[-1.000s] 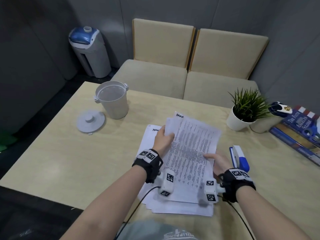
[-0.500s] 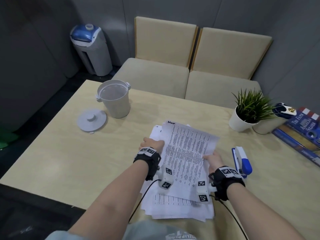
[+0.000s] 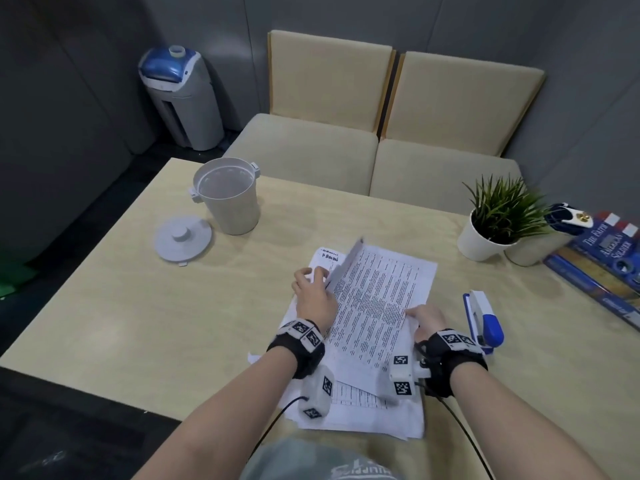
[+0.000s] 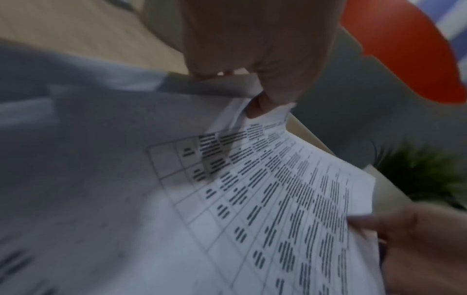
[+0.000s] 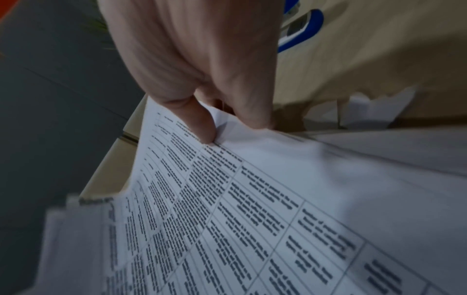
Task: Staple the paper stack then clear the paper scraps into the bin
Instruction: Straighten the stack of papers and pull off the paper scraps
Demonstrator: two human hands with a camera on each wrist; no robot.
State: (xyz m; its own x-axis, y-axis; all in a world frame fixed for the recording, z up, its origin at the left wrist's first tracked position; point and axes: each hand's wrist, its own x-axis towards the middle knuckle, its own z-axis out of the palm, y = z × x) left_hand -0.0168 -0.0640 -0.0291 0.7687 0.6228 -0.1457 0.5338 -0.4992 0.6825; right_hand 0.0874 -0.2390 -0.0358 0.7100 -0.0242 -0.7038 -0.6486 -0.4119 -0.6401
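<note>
Between my two hands, the printed sheets [image 3: 377, 299] lay with their long axis running away from me and a little to the right across the bench [image 3: 138, 323], resting on a looser spread of the paper stack [image 3: 367, 410] that stuck out toward me past both wrists. My left hand [image 3: 313, 296] held the sheets' left long edge, which stood lifted off the pages beneath; in the left wrist view the fingers [image 4: 265, 101] were curled and pinching that edge, thumb under, paper above. My right hand [image 3: 427, 318] held the opposite long edge nearer me, its fingers [image 5: 202, 123] bent down onto the top page and nipping it, though how far the thumb reached under I could not tell.

The relation I judged the next move to turn on was the stapler [image 3: 483, 317]: it lay just right of the right-hand fingers, its long axis roughly parallel to the sheets, so the right hand was plainly the nearer one. The far-left corner of the sheets pointed away from the left fingers, and I judged squaring the edges came first.

The bin [image 3: 227, 195] stood open well beyond the left fingers, its lid [image 3: 181, 241] beside it. A torn scrap [image 5: 374, 109] showed just beyond the right fingers.
</note>
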